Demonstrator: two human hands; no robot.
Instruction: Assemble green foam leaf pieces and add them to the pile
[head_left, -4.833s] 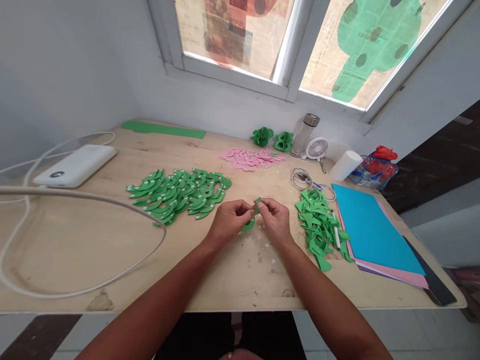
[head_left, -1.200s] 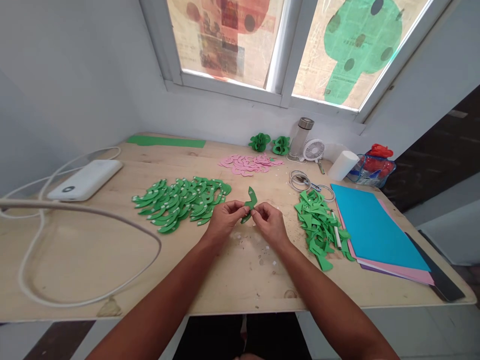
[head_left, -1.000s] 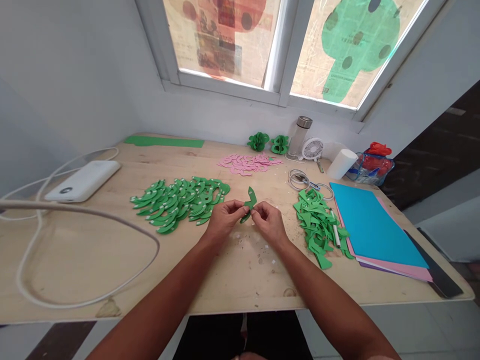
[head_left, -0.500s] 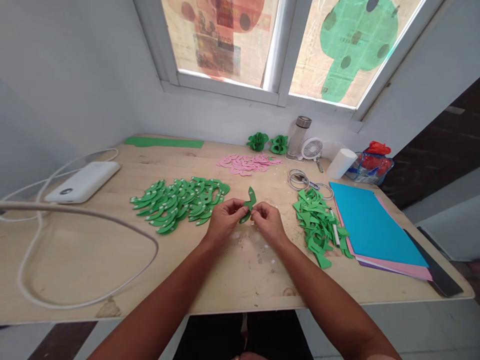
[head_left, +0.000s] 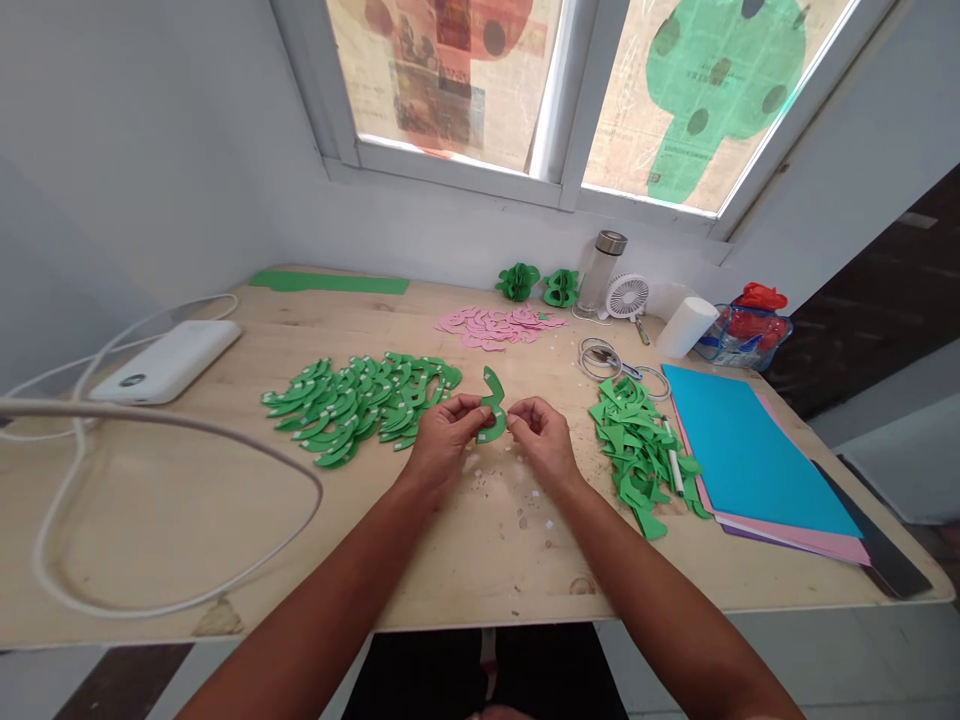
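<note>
A green curved paper cutout [head_left: 494,428], shaped like a 3 with small whitish patches, is pinched between the thumb and fingers of my left hand [head_left: 448,432]. Close against its right edge is my right hand [head_left: 546,440], thumb and fingertips pressed together. Whatever sits in that pinch, if anything, is too small to make out. Left of my hands lies a spread pile of similar green cutouts [head_left: 352,405], many bearing whitish patches. Tiny pale scraps [head_left: 535,493] are scattered on the table below the hands.
Right of my hands are green paper offcuts [head_left: 630,440], a white marker [head_left: 674,468], tape rolls [head_left: 598,359] and coloured sheets [head_left: 757,450]. Pink cutouts [head_left: 491,328], green paper balls [head_left: 517,282], a bottle [head_left: 602,272] and fan [head_left: 627,297] stand behind. A white cable [head_left: 319,490] loops at left.
The green cutout has turned in my left hand, showing more of its curved lower part. My right hand has moved slightly to the right.
</note>
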